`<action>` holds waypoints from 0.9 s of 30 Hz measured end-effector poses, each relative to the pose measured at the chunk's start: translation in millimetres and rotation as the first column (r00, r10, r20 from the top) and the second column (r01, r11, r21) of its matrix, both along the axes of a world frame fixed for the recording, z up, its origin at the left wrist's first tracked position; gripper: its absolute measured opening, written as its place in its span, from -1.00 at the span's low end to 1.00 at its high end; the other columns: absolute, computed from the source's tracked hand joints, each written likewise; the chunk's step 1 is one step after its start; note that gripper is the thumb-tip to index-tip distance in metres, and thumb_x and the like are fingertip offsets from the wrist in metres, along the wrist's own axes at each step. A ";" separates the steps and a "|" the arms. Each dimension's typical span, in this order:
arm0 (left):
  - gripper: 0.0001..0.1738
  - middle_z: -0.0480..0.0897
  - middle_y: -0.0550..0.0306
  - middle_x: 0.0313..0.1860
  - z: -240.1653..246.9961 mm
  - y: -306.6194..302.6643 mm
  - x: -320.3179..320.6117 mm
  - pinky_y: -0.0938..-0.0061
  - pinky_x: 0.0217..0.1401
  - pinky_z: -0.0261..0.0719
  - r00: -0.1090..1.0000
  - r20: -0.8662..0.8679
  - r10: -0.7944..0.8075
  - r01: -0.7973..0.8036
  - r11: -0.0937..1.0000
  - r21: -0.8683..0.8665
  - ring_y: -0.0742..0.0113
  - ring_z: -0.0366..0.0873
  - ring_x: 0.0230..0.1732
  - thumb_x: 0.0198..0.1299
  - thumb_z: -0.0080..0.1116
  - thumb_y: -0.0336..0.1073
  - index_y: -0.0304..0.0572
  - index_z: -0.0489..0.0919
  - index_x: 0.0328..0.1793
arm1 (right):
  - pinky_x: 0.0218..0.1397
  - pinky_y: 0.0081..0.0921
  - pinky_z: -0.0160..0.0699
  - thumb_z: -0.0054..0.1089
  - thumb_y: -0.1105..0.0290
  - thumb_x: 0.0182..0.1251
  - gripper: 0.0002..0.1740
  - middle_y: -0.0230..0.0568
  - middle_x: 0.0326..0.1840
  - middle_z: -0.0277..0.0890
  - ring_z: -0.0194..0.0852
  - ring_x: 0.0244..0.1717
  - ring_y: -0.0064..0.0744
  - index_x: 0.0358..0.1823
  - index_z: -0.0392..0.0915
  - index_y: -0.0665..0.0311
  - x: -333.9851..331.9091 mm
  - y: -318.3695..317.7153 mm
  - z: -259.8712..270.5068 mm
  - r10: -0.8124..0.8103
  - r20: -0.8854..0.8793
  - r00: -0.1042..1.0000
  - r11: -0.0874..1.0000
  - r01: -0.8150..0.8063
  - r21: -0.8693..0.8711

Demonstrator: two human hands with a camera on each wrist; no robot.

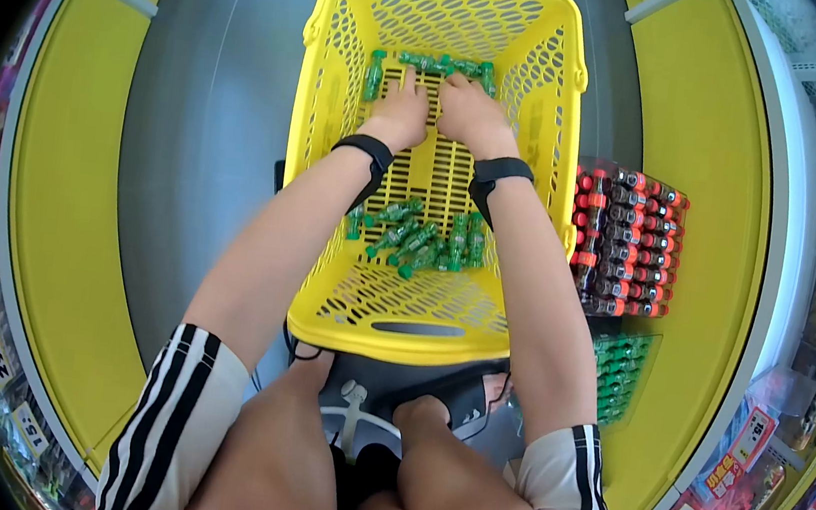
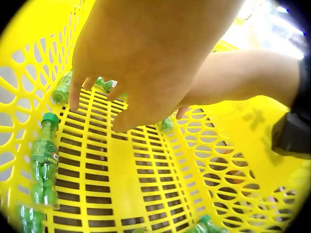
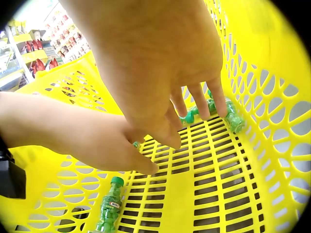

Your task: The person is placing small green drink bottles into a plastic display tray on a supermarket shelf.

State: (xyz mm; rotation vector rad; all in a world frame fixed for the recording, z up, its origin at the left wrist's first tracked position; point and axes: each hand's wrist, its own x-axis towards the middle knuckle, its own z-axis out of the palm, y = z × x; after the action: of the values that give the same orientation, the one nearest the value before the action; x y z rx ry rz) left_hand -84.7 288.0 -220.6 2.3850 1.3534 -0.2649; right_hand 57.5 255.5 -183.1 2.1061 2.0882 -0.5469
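Both hands reach down inside a yellow plastic basket (image 1: 304, 142), over its slotted floor at the far end. My left hand (image 1: 402, 113) has its fingers extended downward and apart, with a green bottle (image 1: 375, 76) lying beside it along the left wall. Loosely extended, the fingers of my right hand (image 1: 474, 118) are right at the row of small green bottles (image 1: 420, 61) by the far wall. Another green bottle (image 2: 44, 165) shows along the side in the left wrist view. In the right wrist view, a bottle (image 3: 233, 117) lies beyond the right fingertips.
Several green bottles (image 1: 418, 241) lie jumbled at the basket's near end. To the right on a yellow shelf ledge (image 1: 691, 287) are a pack of dark bottles with red caps (image 1: 636, 243) and a pack of green bottles (image 1: 621, 370). Another yellow ledge (image 1: 66, 166) runs along the left.
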 end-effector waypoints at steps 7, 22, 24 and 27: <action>-0.40 -0.07 -0.17 0.96 -19.4 10.3 -5.9 -0.09 0.44 0.75 0.995 0.101 -0.009 -0.007 0.988 0.153 -0.33 0.04 0.88 0.25 0.43 -0.48 -0.33 0.57 0.44 | 0.69 0.04 0.52 0.52 0.35 0.33 -0.30 -0.15 0.88 0.19 0.28 0.76 0.00 0.53 0.61 0.18 5.8 8.3 -23.7 -0.014 0.038 0.999 0.999 0.012 0.050; -0.49 0.18 -0.19 0.80 -22.9 2.3 -4.5 -0.17 0.65 0.53 0.994 0.084 -0.075 0.044 0.945 0.323 -0.19 0.17 0.80 0.19 0.38 -0.64 -0.51 0.63 0.31 | 0.51 -0.06 0.71 0.46 0.53 0.26 -0.65 0.12 0.55 0.50 0.62 0.47 0.16 0.08 0.83 0.42 1.8 -1.0 -35.0 0.000 -0.179 0.984 0.989 0.026 0.144; -0.51 0.18 -0.16 0.82 -22.8 3.3 -4.9 -0.17 0.66 0.51 0.991 0.039 -0.128 0.105 0.923 0.369 -0.18 0.18 0.80 0.22 0.36 -0.63 -0.51 0.64 0.32 | 0.53 -0.05 0.69 0.47 0.51 0.26 -0.66 0.13 0.53 0.52 0.61 0.49 0.15 0.08 0.83 0.40 2.9 -1.2 -39.0 0.028 -0.150 0.988 0.988 -0.005 0.152; -0.58 0.21 -0.08 0.82 -20.9 4.3 -4.8 -0.17 0.69 0.48 0.983 -0.011 -0.183 0.172 0.900 0.402 -0.16 0.18 0.81 0.25 0.34 -0.59 -0.50 0.69 0.26 | 0.54 -0.04 0.67 0.48 0.48 0.27 -0.66 0.13 0.49 0.55 0.59 0.50 0.13 0.08 0.85 0.37 4.9 -1.5 -41.1 0.054 -0.116 0.992 0.989 -0.037 0.143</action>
State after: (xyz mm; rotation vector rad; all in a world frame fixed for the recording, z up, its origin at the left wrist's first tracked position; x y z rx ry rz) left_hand -89.5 292.3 -241.4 2.8462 1.2763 0.0028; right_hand 62.4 254.0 -224.2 2.1421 2.2981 -0.5474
